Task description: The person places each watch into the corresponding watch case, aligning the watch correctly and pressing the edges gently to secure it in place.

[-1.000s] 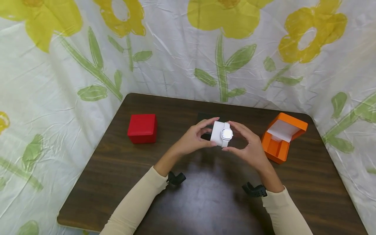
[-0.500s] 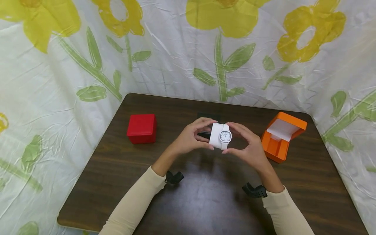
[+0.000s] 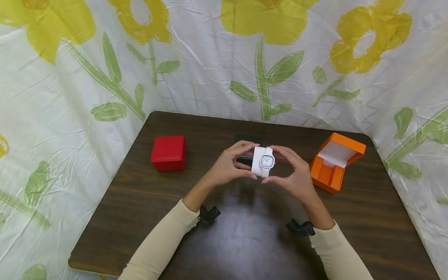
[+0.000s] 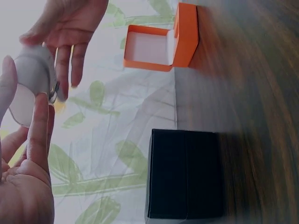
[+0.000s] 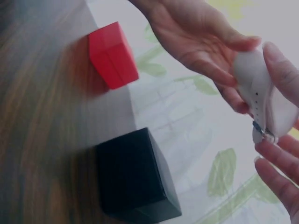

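A white watch (image 3: 267,161) with a rounded square dial is strapped round a white cushion (image 3: 256,161), held up above the table with its dial toward the head camera. My left hand (image 3: 227,165) pinches the cushion's left side between thumb and fingers. On the other side, my right hand (image 3: 294,169) grips the watch end with thumb below and fingers above. The strap's buckle (image 5: 265,133) and holes show at the back in the right wrist view. Fingers cover part of the cushion in both wrist views.
A closed red box (image 3: 169,153) stands at the left of the dark wooden table (image 3: 140,217). At the right an orange box (image 3: 327,177) has its lid raised. A black box (image 4: 184,172) sits behind the hands, mostly hidden in the head view. A flowered cloth (image 3: 203,77) hangs behind.
The watch and cushion have tilted and dropped slightly, so the dial now shows clearly instead of glaring white. Both hands keep their hold; the boxes have stayed put.
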`<state>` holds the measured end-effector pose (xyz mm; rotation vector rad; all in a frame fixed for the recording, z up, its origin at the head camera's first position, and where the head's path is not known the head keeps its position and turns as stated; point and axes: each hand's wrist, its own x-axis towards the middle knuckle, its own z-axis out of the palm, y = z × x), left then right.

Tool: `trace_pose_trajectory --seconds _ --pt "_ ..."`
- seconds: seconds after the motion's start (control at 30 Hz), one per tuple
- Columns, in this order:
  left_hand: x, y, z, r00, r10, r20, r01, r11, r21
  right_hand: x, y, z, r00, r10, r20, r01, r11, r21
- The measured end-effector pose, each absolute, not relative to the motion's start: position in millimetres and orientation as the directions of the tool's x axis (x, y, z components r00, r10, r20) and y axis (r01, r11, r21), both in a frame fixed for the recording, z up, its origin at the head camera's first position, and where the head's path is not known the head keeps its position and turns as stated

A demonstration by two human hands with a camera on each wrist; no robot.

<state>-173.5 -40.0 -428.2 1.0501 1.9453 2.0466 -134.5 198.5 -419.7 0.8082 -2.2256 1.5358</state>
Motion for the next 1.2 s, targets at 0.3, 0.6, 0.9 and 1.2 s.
trace_pose_trajectory --seconds 0.3,0.6,0.9,1.2 --pt "-175.2 -38.4 -428.6 -0.741 0.550 0.386 0.363 -0.155 0.919 -121.4 185.2 -399.3 -0.802 -0.275 0.530 -0.595 0.300 -0.745" --pt "-174.3 -42.0 -424.3 -0.731 0.558 0.392 0.377 -0.148 0.914 -116.6 179.8 -388.7 -0.797 -0.291 0.530 -0.601 0.293 -0.743" --pt "-176.5 -45.4 -425.2 -0.733 0.538 0.416 0.394 -0.163 0.905 -117.8 178.0 -391.2 -0.778 -0.326 0.537 -0.619 0.252 -0.743" --pt "-179.3 -44.3 -424.1 -0.717 0.548 0.430 0.421 -0.151 0.894 -120.1 176.6 -397.7 -0.752 -0.281 0.595 -0.653 0.198 -0.731"
